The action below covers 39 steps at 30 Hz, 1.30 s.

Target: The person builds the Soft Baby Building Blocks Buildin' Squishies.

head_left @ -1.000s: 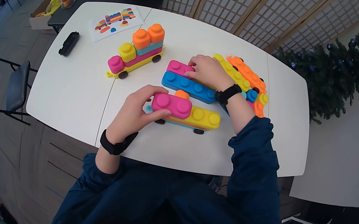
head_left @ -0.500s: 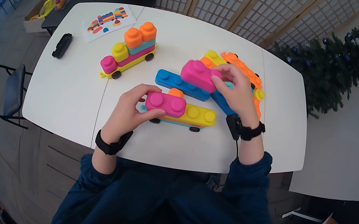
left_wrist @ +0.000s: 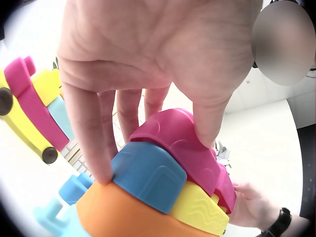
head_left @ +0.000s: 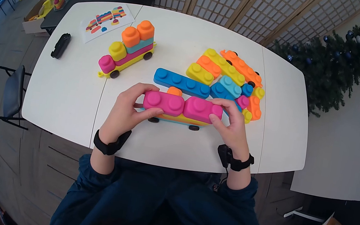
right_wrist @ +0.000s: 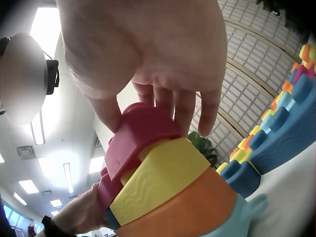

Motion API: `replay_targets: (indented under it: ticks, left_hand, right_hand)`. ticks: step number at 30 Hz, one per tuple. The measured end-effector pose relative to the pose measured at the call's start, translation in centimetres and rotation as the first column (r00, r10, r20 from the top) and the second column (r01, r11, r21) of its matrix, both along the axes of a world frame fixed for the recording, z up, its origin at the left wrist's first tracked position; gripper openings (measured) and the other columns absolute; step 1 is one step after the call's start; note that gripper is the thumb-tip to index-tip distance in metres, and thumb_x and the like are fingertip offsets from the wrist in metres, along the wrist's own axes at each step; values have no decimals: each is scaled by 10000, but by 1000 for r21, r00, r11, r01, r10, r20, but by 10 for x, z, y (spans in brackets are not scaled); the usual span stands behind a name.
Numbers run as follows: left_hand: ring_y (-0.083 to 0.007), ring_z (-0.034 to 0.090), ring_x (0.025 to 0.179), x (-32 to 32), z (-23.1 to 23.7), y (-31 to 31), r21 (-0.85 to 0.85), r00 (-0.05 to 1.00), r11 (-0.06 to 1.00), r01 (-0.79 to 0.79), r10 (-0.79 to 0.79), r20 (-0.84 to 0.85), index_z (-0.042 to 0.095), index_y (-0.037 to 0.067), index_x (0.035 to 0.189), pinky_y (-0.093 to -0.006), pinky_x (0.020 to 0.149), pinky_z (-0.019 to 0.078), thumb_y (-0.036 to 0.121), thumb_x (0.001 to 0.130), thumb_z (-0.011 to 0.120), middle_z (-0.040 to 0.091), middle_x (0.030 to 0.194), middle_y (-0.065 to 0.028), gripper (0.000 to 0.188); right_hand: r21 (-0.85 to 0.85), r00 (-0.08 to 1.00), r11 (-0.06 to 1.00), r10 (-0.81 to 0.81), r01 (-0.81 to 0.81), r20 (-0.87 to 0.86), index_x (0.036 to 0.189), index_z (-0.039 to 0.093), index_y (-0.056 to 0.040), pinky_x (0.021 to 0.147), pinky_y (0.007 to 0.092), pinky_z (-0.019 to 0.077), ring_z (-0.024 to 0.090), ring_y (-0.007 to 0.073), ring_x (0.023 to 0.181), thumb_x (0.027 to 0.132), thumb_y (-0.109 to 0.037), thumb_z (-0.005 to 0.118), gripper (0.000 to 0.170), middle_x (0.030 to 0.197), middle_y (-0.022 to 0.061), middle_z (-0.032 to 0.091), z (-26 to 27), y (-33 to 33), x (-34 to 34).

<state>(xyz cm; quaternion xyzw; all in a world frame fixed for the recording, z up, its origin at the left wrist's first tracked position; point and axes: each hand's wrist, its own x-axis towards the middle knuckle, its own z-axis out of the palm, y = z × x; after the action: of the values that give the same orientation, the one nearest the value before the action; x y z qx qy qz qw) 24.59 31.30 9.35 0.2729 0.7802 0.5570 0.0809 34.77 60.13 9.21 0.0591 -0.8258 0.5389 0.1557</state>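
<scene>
Two pink building blocks sit end to end on top of a stacked toy wagon near the table's front. My left hand (head_left: 125,108) pinches the left pink block (head_left: 164,104) between thumb and fingers. Under that block is a blue block (left_wrist: 150,175), with one fingertip at its lower edge. My right hand (head_left: 233,125) pinches the right pink block (head_left: 197,108), which lies over a yellow block (right_wrist: 160,175); a narrow gap shows between them. Below is an orange layer (right_wrist: 185,202) on a light blue wheeled base (left_wrist: 54,217).
Behind the wagon lies a long blue block (head_left: 182,83). Loose yellow, orange and blue blocks (head_left: 226,88) cluster at right beside an orange wheeled base (head_left: 242,68). A finished-looking wagon (head_left: 129,52), a picture sheet (head_left: 105,21) and a black object (head_left: 61,45) are at left.
My right hand has lifted a pink block from behind the long blue block and brought it toward me onto the wagon's yellow block. My left hand has kept its grip on the other pink block.
</scene>
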Motion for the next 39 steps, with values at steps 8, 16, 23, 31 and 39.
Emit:
replay_targets:
  ticks: [8, 16, 23, 31, 39]
  left_hand:
    - [-201, 710, 1009, -3, 0, 1, 28, 1000, 1000, -14, 14, -2, 643, 36, 1221, -327, 781, 626, 209, 813, 879, 709, 1091, -100, 502]
    - [-183, 672, 1087, -3, -1, 0, 4, 1000, 1000, -9, 9, 8, 638, 35, 1250, -303, 789, 621, 200, 827, 864, 691, 1141, -86, 508]
    - [-200, 696, 1069, -3, -1, 1, 35, 1000, 999, -14, 14, 7, 643, 31, 1230, -340, 814, 623, 186, 829, 863, 708, 1128, -101, 483]
    - [-187, 667, 1103, -4, -3, -2, 39, 1000, 999, 11, -12, 22, 634, 27, 1252, -309, 806, 630, 150, 838, 843, 682, 1159, -94, 480]
    - [-198, 671, 1115, -3, -2, -1, 35, 1000, 999, 11, -12, 24, 633, 33, 1256, -326, 818, 633, 189, 840, 852, 685, 1173, -94, 496]
  right_hand:
    - [71, 998, 997, 38, -35, -47, 1192, 673, -16, 982, 341, 502, 672, 249, 1084, 859, -42, 783, 352, 1162, 122, 706, -5, -7, -2]
    - [68, 999, 998, 10, -6, -52, 1188, 668, -15, 958, 342, 511, 674, 254, 1072, 853, -48, 789, 358, 1160, 124, 706, -9, -11, 0]
    - [63, 984, 986, 150, -156, 93, 1177, 684, -16, 976, 322, 491, 657, 217, 1101, 921, -110, 733, 278, 1162, 93, 698, 11, 19, -20]
    - [609, 1000, 793, 10, -2, -9, 1010, 708, -47, 965, 408, 489, 627, 314, 1026, 838, -231, 799, 267, 997, 109, 671, -13, 35, -73]
    - [789, 999, 613, -12, 43, -45, 1068, 694, -74, 1097, 435, 374, 592, 294, 1110, 794, -265, 826, 360, 1054, 91, 658, -34, 28, -78]
